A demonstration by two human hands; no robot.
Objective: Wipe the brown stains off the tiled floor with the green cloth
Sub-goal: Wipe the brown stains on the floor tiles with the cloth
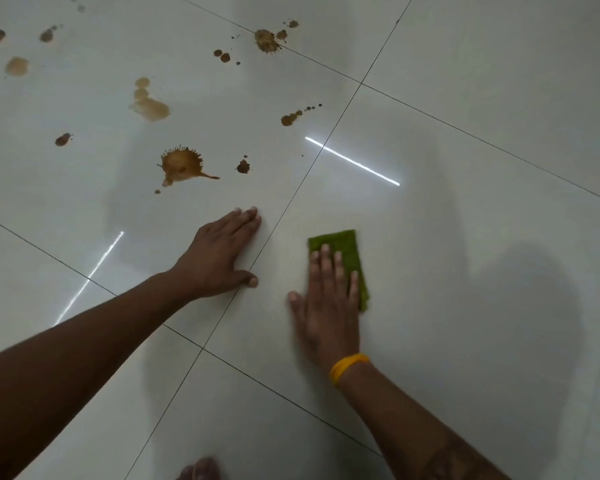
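A folded green cloth (345, 251) lies flat on the glossy white tiled floor (465, 237), right of a grout line. My right hand (328, 306) presses down on it with fingers spread, covering its lower left part; a yellow band circles the wrist. My left hand (222, 251) rests flat on the tile to the left, fingers together, holding nothing. Several brown stains lie beyond the hands: a large splat (181, 164), a small blot (243, 166), a pale smear (149, 105), a speckled trail (291, 117) and a dark splash (266, 40) on a grout line.
More brown spots (16, 65) dot the far left tiles. Bright light streaks reflect off the floor. A bare foot (200, 471) shows at the bottom edge. Dark grout lines cross the floor diagonally.
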